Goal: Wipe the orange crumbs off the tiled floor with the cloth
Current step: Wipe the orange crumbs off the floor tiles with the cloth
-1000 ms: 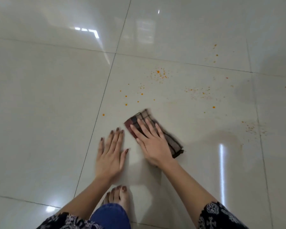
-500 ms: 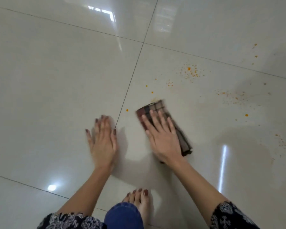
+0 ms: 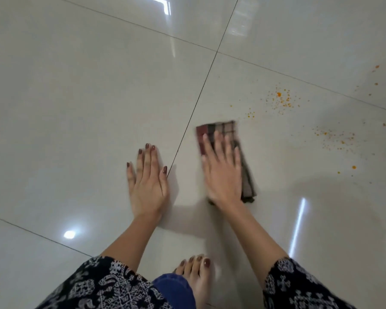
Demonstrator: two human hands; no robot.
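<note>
A folded checked cloth in brown and maroon lies flat on the glossy pale tiled floor. My right hand presses flat on top of it, fingers spread forward and blurred by motion. My left hand rests flat on the floor to the left of the cloth, beside a tile joint, holding nothing. Orange crumbs lie scattered ahead and to the right of the cloth, with another patch of crumbs further right.
A bare foot and a knee in blue fabric are at the bottom centre, between my patterned sleeves. Dark tile joints cross the floor. Bright light reflections show on the tiles.
My right hand has slid the cloth forward and left over the crumbs that lay nearest it; those are no longer visible. My left hand has shifted left across the tile joint.
</note>
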